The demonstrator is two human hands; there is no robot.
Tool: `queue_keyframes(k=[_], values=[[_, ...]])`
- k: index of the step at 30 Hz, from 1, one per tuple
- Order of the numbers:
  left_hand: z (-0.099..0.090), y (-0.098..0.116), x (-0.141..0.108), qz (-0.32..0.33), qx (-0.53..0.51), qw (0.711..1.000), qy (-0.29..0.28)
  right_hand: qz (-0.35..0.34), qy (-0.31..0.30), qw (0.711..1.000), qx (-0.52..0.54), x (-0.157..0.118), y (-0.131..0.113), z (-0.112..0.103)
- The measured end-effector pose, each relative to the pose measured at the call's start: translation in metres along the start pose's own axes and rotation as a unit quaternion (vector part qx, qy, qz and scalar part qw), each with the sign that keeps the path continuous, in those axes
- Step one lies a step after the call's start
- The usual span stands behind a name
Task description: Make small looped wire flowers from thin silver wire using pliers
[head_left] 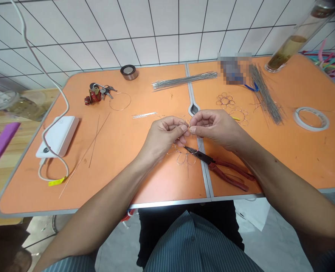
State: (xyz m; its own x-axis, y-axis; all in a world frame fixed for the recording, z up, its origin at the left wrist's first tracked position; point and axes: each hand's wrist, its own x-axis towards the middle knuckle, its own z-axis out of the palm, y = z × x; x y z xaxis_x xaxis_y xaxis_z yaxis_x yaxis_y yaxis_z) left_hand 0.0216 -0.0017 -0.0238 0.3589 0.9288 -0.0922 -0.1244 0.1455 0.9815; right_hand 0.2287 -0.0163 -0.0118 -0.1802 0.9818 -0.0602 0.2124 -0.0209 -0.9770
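Note:
My left hand and my right hand meet over the middle of the orange table, thumbs and forefingers pinched close together. Between them they hold a thin wire flower, whose looped petals hang below the left fingers. Just under my hands lie red-handled needle-nose pliers, tips pointing at the wire loops. Beyond my right hand rest two more wire flowers, a dark one and a paler one. The exact spot that the fingertips pinch is partly hidden.
A wire bundle and a darker bundle lie toward the back. Around them are tape rolls, keys and a tilted glass of liquid. At left sits a white power bank with its cable.

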Motion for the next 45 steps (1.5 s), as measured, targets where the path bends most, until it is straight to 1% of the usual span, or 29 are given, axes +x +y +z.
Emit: queue_keyframes(k=[4,7,10,15,20,23,27,30,35,41,45], values=[[0.001,0.003,0.0,-0.002,-0.025,1.0,0.018,0.005,-0.003,1.0,0.024,0.0,-0.002,-0.003],[-0.002,0.007,0.001,0.003,-0.057,0.997,0.044,0.006,-0.002,0.999,0.037,-0.001,-0.006,-0.008],[-0.006,0.011,0.003,0.006,-0.079,0.994,0.075,0.03,-0.002,0.999,0.022,-0.002,-0.009,-0.011],[-0.01,0.016,0.006,0.009,-0.11,0.989,0.101,0.071,-0.034,0.997,0.008,-0.003,-0.011,-0.009],[-0.011,0.016,0.007,0.004,-0.129,0.987,0.101,0.098,-0.037,0.994,-0.011,-0.003,-0.015,-0.005],[-0.011,0.017,0.007,-0.006,-0.126,0.987,0.096,0.094,-0.033,0.995,-0.009,-0.003,-0.016,-0.005],[-0.012,0.017,0.007,0.0,-0.13,0.988,0.079,0.09,-0.011,0.996,0.006,-0.003,-0.015,-0.005],[-0.012,0.016,0.006,0.0,-0.114,0.991,0.069,0.088,0.002,0.996,0.014,-0.004,-0.017,-0.006],[-0.01,0.017,0.005,-0.005,-0.092,0.994,0.056,0.069,0.012,0.998,-0.005,-0.005,-0.019,-0.006],[-0.008,0.018,0.003,-0.005,-0.078,0.996,0.049,0.023,0.023,0.997,-0.075,-0.006,-0.018,-0.006],[-0.007,0.017,0.002,0.001,-0.072,0.997,0.035,0.006,0.024,0.996,-0.082,-0.005,-0.016,-0.006]])
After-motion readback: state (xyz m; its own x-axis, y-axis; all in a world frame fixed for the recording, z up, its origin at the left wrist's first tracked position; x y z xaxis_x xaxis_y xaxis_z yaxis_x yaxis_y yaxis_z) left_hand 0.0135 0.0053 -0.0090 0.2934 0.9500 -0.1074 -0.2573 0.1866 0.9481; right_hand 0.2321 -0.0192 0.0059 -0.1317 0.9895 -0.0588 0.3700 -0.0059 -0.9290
